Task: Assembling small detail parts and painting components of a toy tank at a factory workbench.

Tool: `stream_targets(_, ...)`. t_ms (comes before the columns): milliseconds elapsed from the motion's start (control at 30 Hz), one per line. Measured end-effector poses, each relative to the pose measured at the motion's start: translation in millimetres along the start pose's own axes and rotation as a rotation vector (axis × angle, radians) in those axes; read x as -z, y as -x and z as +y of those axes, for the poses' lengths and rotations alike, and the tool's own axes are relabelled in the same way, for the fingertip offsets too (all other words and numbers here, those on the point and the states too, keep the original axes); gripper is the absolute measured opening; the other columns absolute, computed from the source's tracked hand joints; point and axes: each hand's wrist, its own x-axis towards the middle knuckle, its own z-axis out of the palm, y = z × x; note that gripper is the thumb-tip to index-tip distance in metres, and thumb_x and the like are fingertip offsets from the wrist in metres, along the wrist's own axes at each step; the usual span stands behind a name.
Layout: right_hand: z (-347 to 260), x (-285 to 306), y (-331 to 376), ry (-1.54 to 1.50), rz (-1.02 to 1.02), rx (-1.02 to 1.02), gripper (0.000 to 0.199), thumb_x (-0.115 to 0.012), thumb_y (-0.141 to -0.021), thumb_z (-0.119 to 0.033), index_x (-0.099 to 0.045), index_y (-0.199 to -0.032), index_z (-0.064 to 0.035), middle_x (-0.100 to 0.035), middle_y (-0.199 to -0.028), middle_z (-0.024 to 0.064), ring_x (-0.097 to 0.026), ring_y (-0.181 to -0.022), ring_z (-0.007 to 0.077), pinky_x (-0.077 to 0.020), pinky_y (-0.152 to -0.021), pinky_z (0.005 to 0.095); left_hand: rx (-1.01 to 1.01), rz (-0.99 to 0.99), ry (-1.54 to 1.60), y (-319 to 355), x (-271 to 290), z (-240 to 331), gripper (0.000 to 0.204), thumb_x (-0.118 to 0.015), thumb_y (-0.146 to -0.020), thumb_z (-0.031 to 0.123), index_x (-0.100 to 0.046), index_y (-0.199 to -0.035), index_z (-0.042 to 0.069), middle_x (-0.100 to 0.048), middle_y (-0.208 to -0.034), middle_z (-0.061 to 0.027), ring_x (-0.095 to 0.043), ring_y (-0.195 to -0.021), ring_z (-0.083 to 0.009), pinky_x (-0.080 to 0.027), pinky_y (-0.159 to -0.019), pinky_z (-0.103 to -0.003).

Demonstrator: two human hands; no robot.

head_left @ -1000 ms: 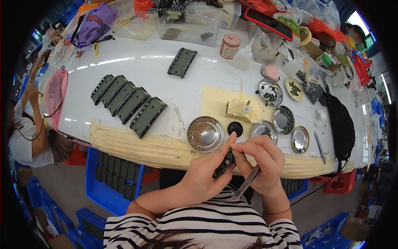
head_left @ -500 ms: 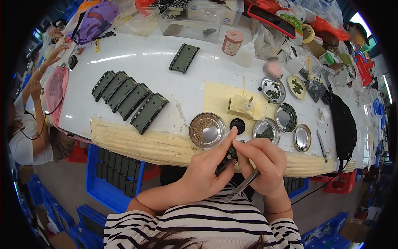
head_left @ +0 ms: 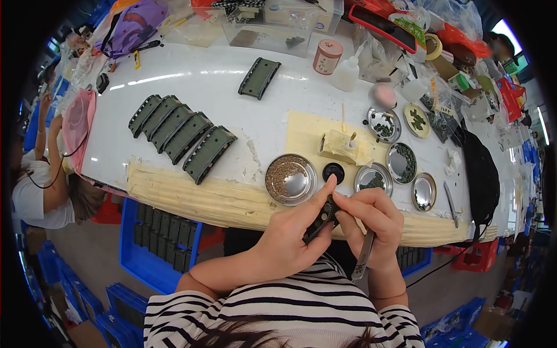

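Purple bag [head_left: 134, 30]: far ahead of the grip, well to its left
Pink mesh bag [head_left: 78, 124]: well to the left of the grip
Pink tin [head_left: 328, 57]: ahead of the grip, just beside a white squeeze bottle [head_left: 346, 75]
Red-cased phone [head_left: 383, 29]: far ahead of the grip, to its right
Black fabric bag [head_left: 483, 174]: well to the right of the grip
Co-worker in white [head_left: 42, 191]: farthest left of the grip
Red stool [head_left: 480, 255]: right of the grip, lower down

I observe the left hand [head_left: 289, 235] gripping a dark part [head_left: 322, 219], the right hand [head_left: 376, 223] at its edge with tweezers [head_left: 364, 255] held downward, a dish [head_left: 299, 185] of brown grains [head_left: 278, 177] just beyond on the table [head_left: 203, 95], and green plates [head_left: 209, 153] in a slanted row farther left.
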Motion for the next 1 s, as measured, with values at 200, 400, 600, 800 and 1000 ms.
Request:
stream_targets(200,-2.6,1.1,-3.4,0.025,0.010,0.020,0.030,-0.076,-0.071,0.004,-0.071,-0.100,-0.0030,-0.062,-0.082,0.0081,-0.060,-0.063,0.0166,-0.0475,-0.054,0.0265,-0.058,0.022,-0.067,-0.4,-1.2,-1.0,0.073,-0.062,-0.080,-0.003,-0.032,-0.147,-0.001,-0.063,-0.088,-0.0189,-0.061,-0.068,-0.0285,-0.051,-0.064,-0.032)
stream_targets(400,-5.8,-0.7,-5.0,0.078,0.025,0.027,0.027,-0.077,-0.071,0.003,-0.071,-0.096,-0.0027,-0.062,-0.080,0.0082,-0.060,-0.062,0.0182,-0.0472,-0.053,0.0270,-0.138,0.070,-0.121,-2.5,-2.1,-1.3,0.071,-0.064,-0.079,-0.005,-0.037,-0.144,-0.004,-0.060,-0.080,-0.0128,-0.058,-0.063,-0.0170,-0.048,-0.061,-0.025)
stream_targets(600,-8.4,-3.4,-1.8,0.111,0.052,0.027,0.025,-0.077,-0.071,0.002,-0.070,-0.094,-0.0021,-0.061,-0.078,0.0084,-0.060,-0.062,0.0187,-0.0463,-0.052,0.0273,-0.193,0.082,-0.188,-1.7,-2.5,-4.2,0.073,-0.064,-0.077,-0.006,-0.036,-0.145,-0.005,-0.061,-0.082,-0.0150,-0.059,-0.063,-0.0219,-0.049,-0.060,-0.028)
stream_targets(800,-7.7,-6.7,1.8,0.094,0.066,0.049,0.024,-0.077,-0.071,0.002,-0.070,-0.094,-0.0018,-0.062,-0.078,0.0087,-0.060,-0.062,0.0192,-0.0469,-0.052,0.0273,-0.211,0.077,-0.191,-1.2,-2.2,-2.9,0.074,-0.064,-0.076,-0.007,-0.036,-0.144,-0.005,-0.062,-0.085,-0.0160,-0.060,-0.065,-0.0237,-0.050,-0.062,-0.028)
stream_targets(1000,-6.6,-7.2,1.5,0.069,0.076,0.014,0.025,-0.078,-0.071,0.002,-0.069,-0.094,-0.0018,-0.063,-0.080,0.0089,-0.061,-0.064,0.0193,-0.0482,-0.055,0.0274,-0.225,0.111,-0.193,-1.1,-4.0,-7.1,0.076,-0.064,-0.075,-0.006,-0.034,-0.145,-0.005,-0.061,-0.081,-0.0130,-0.057,-0.066,-0.0258,-0.049,-0.061,-0.034)
